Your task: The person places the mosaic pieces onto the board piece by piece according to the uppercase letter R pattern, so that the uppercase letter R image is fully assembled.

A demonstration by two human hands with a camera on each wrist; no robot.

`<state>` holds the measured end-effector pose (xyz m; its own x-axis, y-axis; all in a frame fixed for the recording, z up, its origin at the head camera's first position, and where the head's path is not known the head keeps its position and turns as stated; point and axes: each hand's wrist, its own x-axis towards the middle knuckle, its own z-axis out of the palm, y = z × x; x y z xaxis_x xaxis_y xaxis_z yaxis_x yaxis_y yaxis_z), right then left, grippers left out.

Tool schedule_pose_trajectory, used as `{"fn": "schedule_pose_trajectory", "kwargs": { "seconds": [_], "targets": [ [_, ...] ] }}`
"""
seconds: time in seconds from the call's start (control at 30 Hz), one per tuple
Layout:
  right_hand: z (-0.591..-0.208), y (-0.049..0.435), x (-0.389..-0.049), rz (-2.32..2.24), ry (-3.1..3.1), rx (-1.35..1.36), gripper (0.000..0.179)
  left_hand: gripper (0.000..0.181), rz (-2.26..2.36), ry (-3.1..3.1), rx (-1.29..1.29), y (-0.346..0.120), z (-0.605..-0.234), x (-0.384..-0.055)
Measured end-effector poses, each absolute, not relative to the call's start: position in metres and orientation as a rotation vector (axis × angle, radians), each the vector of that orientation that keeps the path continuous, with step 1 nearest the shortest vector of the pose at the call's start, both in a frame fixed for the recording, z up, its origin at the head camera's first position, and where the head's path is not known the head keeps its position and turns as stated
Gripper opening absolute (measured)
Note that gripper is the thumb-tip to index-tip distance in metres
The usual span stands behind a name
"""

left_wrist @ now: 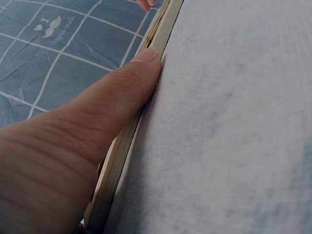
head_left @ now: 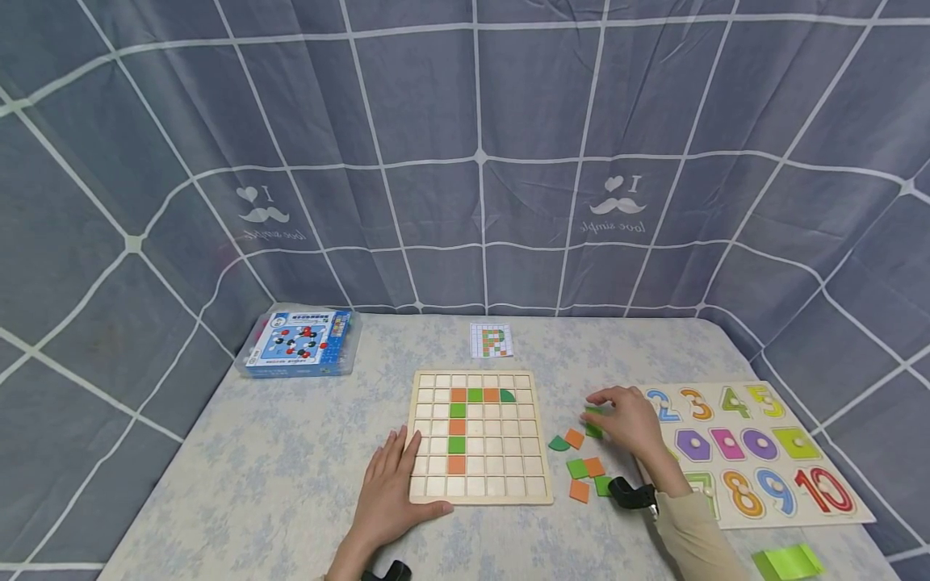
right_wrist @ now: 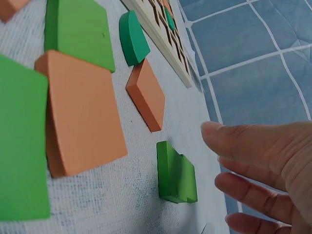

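A wooden grid board (head_left: 479, 501) lies flat, with orange and green square tiles and one dark green quarter-round tile (head_left: 507, 396) set in its cells. My left hand (head_left: 391, 492) rests at the board's near left corner. Its fingers lie straight along the left side, and the thumb (left_wrist: 131, 83) presses the near edge. To the board's right, my right hand (head_left: 628, 420) hovers with fingers apart beside two green tiles (right_wrist: 175, 173), nothing between thumb and fingertips. Closer to the board are an orange tile (right_wrist: 147, 95) and a dark green quarter-round piece (right_wrist: 132, 38).
Several loose green and orange tiles (head_left: 579, 491) lie nearer me. A number and shape puzzle board (head_left: 785, 510) stretches along the right, with a lime green block (head_left: 788, 562) before it. Behind the grid lies a pattern card (head_left: 491, 340); a plastic case (head_left: 298, 343) sits back left.
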<state>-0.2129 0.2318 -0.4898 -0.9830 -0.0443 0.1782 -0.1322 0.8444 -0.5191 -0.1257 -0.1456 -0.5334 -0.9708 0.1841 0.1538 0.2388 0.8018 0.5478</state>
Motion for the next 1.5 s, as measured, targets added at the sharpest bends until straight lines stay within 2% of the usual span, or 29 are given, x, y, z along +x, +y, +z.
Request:
{"fn": "schedule_pose_trajectory", "kwargs": {
  "seconds": [0.73, 1.5],
  "targets": [
    [-0.491, 0.2356, -0.2119, 0.693, -2.931, 0.199, 0.02, 0.115, -0.907, -2.905, -0.332, -0.1458, -0.5332, -0.1255],
    [-0.4864, 0.2358, -0.2207, 0.732, -3.026, 0.163, 0.023, 0.114, -0.897, -2.876, -0.349, -0.1453, -0.5328, -0.1251]
  ]
}}
